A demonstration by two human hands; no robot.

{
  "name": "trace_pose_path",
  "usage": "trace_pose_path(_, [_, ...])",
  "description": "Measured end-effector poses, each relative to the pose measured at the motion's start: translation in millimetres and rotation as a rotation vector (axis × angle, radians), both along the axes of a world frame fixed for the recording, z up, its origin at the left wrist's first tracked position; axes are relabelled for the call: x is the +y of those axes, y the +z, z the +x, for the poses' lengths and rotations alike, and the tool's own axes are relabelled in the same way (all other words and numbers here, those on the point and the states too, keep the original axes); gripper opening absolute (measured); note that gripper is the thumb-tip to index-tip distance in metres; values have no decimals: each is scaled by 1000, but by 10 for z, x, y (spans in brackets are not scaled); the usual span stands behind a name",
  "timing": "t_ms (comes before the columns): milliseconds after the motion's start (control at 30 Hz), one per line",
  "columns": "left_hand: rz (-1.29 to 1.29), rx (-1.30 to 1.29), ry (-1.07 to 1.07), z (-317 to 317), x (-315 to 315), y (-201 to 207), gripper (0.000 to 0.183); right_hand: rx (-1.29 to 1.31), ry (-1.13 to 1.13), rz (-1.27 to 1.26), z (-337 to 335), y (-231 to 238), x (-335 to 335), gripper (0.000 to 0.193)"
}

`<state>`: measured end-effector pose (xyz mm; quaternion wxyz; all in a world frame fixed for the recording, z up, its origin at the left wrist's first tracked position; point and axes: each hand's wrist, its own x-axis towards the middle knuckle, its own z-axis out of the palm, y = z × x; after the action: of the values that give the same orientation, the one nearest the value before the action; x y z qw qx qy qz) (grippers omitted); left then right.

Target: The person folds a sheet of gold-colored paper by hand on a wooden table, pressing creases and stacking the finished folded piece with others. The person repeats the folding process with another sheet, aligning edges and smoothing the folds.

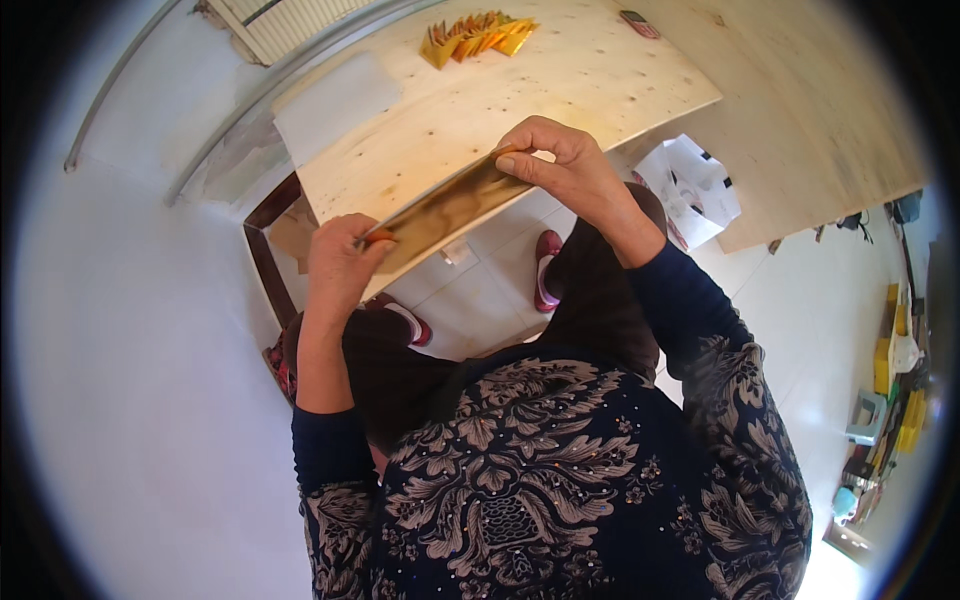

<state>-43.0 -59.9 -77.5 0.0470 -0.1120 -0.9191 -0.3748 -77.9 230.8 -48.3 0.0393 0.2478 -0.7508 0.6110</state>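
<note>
Apparently straight: gold-brown strip (pixel 450 212) between two pinches

Left hand (pixel 340 262) pinches one end, right hand (pixel 567 168) the other; strip sits by the table's (pixel 560 90) near edge, contact unclear. Judged risks: uneven pull could crease it; a slack pinch could let it drop. Beyond: yellow packets (pixel 476 40) at the far side, white bag (pixel 715 190) rightward.

The left forearm (pixel 324 365), bare well below the wrist, rises nearly upright to the left hand (pixel 338 255), its thumb (pixel 376 256) pressed toward curled fingers (pixel 345 225). The right arm (pixel 705 315) bends at the elbow and slants inward; the right hand (pixel 567 170), farther forward, pinches between thumb and fingers. Both hands are well apart.
</note>
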Motion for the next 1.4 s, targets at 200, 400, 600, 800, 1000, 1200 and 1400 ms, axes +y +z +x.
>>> trace_pose_path(200, [-356, 776, 266, -408, -581, -206, 23, 465, 98, 219, -369, -33, -365, 12])
trace_pose_path(400, [-555, 795, 155, -686, -772, -760, 13, 894, 222, 521, -477, -681, -436, 15])
trace_pose_path(600, [-647, 379, 4, -660, -783, -1226, 16, 680, 326, 595, -610, -1562, -424, 10])
trace_pose_path(800, [-412, 232, 92, -336, -449, -894, 40, 275, 231, 450, -729, -1715, -475, 9])
trace_pose_path(1000, [180, -173, 181, -447, 516, -1042, 46, -242, 292, 560, -985, -1534, -569, 19])
trace_pose_path(1200, [425, -380, 331, -634, 553, -1150, 24, -291, 287, 620, -1088, -1434, -628, 23])
trace_pose_path(1400, [347, -425, 331, -712, 528, -1149, 17, -367, 286, 600, -1099, -1465, -648, 21])
